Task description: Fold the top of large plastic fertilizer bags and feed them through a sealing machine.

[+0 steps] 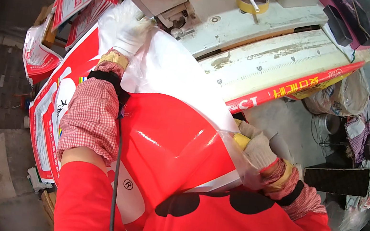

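big red and white plastic bag point(168, 132) lies across the lap, its mouth up at the sewing machine point(219, 19). left hand point(130, 34) fingers pinch that top edge, right hand point(257, 148) fingers grip the bag's side. i'd keep the edge flat and taut feeding in.

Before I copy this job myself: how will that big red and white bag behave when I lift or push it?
The bag probably flops: it bulges and curves between the left hand and the right hand. Its glossy, shiny surface looks slippery, which may be why both hands wear gloves. It seems light for its size, since the hands hold it only at its ends by the machine.
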Available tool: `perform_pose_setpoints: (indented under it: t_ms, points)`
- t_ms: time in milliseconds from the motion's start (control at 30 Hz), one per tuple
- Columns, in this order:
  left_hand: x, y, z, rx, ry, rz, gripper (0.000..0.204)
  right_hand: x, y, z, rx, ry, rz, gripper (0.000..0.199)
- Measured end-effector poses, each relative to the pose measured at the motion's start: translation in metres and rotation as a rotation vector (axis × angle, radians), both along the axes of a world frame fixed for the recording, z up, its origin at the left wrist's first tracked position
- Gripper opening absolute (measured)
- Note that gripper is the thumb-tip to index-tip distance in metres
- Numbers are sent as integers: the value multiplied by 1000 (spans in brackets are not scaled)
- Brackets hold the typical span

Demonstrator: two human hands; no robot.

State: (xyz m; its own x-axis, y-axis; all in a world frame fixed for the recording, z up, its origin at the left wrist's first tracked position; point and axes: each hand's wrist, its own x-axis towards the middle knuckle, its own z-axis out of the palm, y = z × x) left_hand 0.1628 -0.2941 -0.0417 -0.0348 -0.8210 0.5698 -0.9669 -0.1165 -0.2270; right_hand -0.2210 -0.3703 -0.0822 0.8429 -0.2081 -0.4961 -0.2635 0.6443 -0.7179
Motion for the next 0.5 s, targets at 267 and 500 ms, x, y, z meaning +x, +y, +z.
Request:
perform_pose_setpoints:
  t_ms: [267, 500]
  points:
    - [18, 7, -3, 162, 71, 244, 15, 4, 4, 32, -1293, -147, 214, 20]
    - [-27, 30, 31, 687, 322, 434, 25, -5, 3, 47, -1560, 84, 802, 41]
